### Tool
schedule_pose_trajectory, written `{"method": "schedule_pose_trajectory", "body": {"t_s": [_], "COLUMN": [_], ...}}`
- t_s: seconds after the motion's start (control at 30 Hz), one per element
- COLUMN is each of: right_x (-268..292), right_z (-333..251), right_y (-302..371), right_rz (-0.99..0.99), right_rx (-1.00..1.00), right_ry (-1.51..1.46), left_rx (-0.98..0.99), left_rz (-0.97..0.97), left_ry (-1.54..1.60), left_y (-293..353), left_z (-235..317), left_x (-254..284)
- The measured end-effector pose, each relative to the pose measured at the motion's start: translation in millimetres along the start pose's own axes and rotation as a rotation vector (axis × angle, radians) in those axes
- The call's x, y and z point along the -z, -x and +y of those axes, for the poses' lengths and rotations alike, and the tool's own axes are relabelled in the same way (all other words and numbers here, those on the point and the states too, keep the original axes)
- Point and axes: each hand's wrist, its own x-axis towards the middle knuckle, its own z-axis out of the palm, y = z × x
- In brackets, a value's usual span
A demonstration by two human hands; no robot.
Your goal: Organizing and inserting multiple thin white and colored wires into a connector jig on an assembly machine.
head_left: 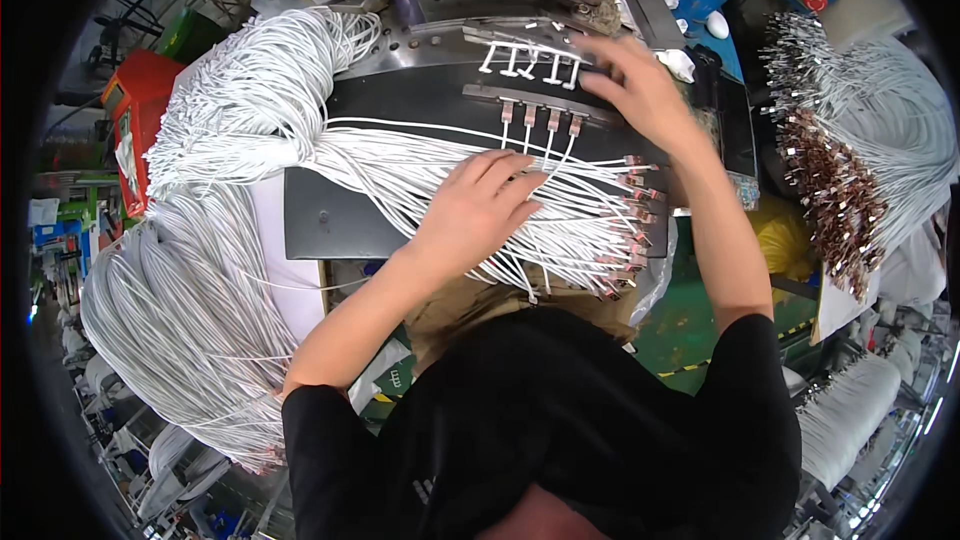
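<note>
Looking down in the head view, we rest our left hand point(474, 206), fingers loosely spread, over white cables point(585, 230) on the black table point(330, 225); our right hand point(642, 92) opens wide beside a white plastic piece point(529, 63), contact hard to judge.

Cables point(585, 225) lie across the table point(320, 230) under the left hand point(478, 205); behind them, four connectors point(530, 116) at a bar point(525, 97), then a moulded strip point(530, 61), the right hand point(632, 85) at its right end; left, a cable heap point(265, 90); far right, a cable bundle point(890, 130)
</note>
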Motion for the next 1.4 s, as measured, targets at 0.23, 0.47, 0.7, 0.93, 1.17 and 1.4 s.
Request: {"method": "schedule_pose_trajectory", "body": {"t_s": [0.23, 0.47, 0.7, 0.93, 1.17, 1.4], "right_x": [-17.2, -62.3, -106.1, -129.1, -85.3, -77.2], "right_z": [-3.3, 37.9, 101.8, 122.4, 35.2, -18.3], "right_y": [15.2, -107.4, -208.0, -210.7, -153.6, -119.1], "right_rz": [-0.109, 0.256, 0.472, 0.446, 0.108, 0.181], "right_rx": [0.016, 0.078, -0.121, -0.075, 0.069, 0.209], "right_ry": [-0.112, -0.115, -0.297, -0.224, 0.0, 0.288], "left_rx": [0.093, 0.27, 0.203, 0.515, 0.519, 0.176], "left_rz": [-0.105, -0.073, 0.066, -0.195, -0.03, 0.141], "left_ry": [-0.065, -0.218, -0.265, -0.138, -0.124, -0.645], "left_y": [-19.1, -41.7, -121.0, -132.4, -126.2, -122.1], "left_z": [-1.5, -46.1, -88.9, -113.9, -138.3, -180.4], "left_x": [-10.7, 4.6, -16.9, -1.5, -14.5, -40.9]}}
